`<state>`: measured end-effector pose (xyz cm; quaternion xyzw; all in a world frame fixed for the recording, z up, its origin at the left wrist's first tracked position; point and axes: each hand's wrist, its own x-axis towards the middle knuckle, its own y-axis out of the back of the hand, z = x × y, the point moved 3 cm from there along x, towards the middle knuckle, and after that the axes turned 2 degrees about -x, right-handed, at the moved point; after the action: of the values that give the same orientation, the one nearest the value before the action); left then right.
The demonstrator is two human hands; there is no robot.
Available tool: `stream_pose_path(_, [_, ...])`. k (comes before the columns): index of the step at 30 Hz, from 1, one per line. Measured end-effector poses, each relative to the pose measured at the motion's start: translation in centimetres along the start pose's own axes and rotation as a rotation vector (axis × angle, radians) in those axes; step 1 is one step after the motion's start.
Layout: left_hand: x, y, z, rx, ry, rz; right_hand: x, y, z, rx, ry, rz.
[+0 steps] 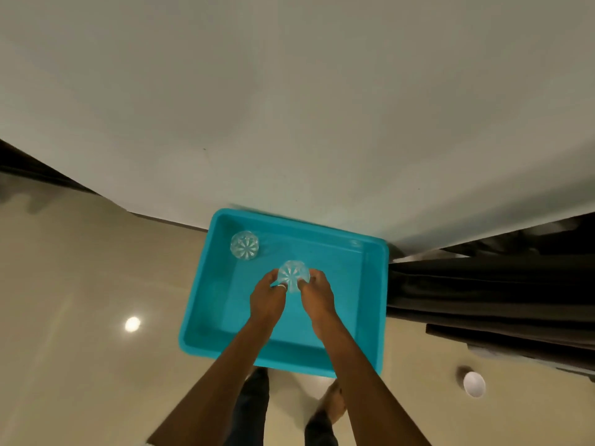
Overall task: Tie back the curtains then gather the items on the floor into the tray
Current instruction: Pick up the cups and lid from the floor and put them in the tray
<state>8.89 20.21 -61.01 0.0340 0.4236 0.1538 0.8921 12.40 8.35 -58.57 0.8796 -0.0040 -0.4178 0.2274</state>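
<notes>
A turquoise plastic tray lies on the beige floor against the white wall. Over its middle, my left hand and my right hand grip a clear cut-glass tumbler between their fingertips, one hand on each side. A second clear tumbler stands in the tray's far left corner. A small white bowl sits on the floor to the right of the tray. Dark brown curtain fabric hangs bunched at the right, touching the tray's right edge.
The white wall fills the upper view. Another dark curtain shows at the far left. The glossy floor stretches left of the tray, with a lamp's reflection on it. My feet stand just below the tray.
</notes>
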Motion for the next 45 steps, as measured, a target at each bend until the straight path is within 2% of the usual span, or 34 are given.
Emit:
stream_pose_path(9, [6.6,-1.0,0.9,0.009,0.021,-0.077,6.6,-1.8,0.0,0.088,0.034,-0.027])
stream_pose_path(17, [7.7,-1.3,1.8,0.011,0.060,-0.119,7.6,-2.4,0.3,0.144,0.047,-0.097])
stream_pose_path(22, [7.7,-1.2,2.1,0.117,0.042,-0.169,7.5,-2.4,0.6,0.151,0.004,-0.104])
stream_pose_path(25, [6.3,-0.7,2.8,0.220,0.041,-0.167,6.8,-1.9,0.8,0.124,-0.033,-0.067])
stream_pose_path(29, [4.2,0.7,2.5,0.317,0.106,-0.070,4.9,-0.2,1.3,0.081,-0.055,-0.025])
stream_pose_path(33, [0.6,0.6,2.7,0.394,0.101,-0.087,1.7,1.6,1.4,0.104,-0.066,0.044])
stream_pose_path(45, [-14.0,-6.3,5.7,0.485,-0.096,-0.200,-10.5,11.1,3.9,0.228,-0.037,0.197])
